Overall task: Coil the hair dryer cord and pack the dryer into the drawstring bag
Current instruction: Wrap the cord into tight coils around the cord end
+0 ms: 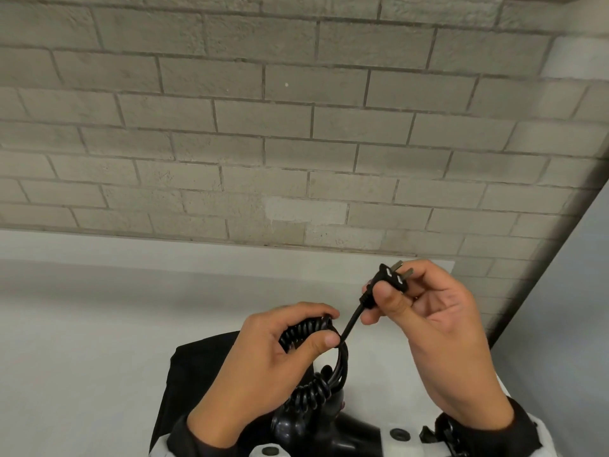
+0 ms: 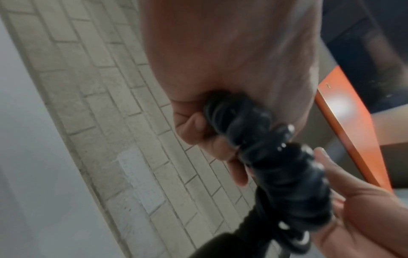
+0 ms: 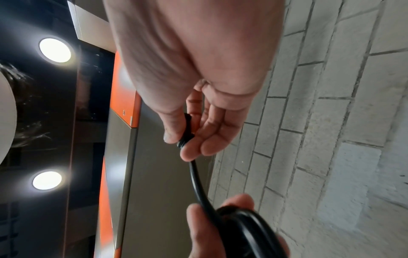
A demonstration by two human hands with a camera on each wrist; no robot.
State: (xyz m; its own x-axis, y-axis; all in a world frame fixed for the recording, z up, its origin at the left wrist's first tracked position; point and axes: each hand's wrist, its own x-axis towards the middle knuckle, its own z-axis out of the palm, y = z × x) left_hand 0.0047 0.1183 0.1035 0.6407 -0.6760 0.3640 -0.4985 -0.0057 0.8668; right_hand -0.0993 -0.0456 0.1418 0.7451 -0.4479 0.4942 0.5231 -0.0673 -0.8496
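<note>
Gripping a bundle of black coiled cord (image 1: 308, 334), the left hand (image 1: 260, 367) sits low and a little left of centre over the white table (image 1: 82, 341), its fingers curled round the spiral turns and the thumb pressed on top of them. The left wrist view shows the same grasp from below: fingers (image 2: 194, 125) wrapped round the blurred dark coils (image 2: 264, 143). Under that hand, more spiral turns drop toward the black hair dryer (image 1: 316, 430), which lies at the near edge of the picture, partly hidden by both wrists. The dryer rests on a flat black piece of fabric, the drawstring bag (image 1: 194, 364), spread on the table; its mouth cannot be made out.

From the left thumb a short straight stretch of cord (image 1: 351, 324) rises up and to the right to the plug (image 1: 392, 278). The right hand (image 1: 441, 341) pinches the plug body between thumb and forefinger, the other fingers loosely bent behind it, and the 2 metal prongs point up and to the far right. In the right wrist view the thumb and fingers (image 3: 212, 139) close on the plug's strain relief, and the cable curves down to the left hand's bundle.

Behind the table stands a grey brick wall (image 1: 296, 127). An orange panel edge (image 3: 123, 90) shows in both wrist views, and 2 round ceiling lights (image 3: 55, 50) show in the right one.
</note>
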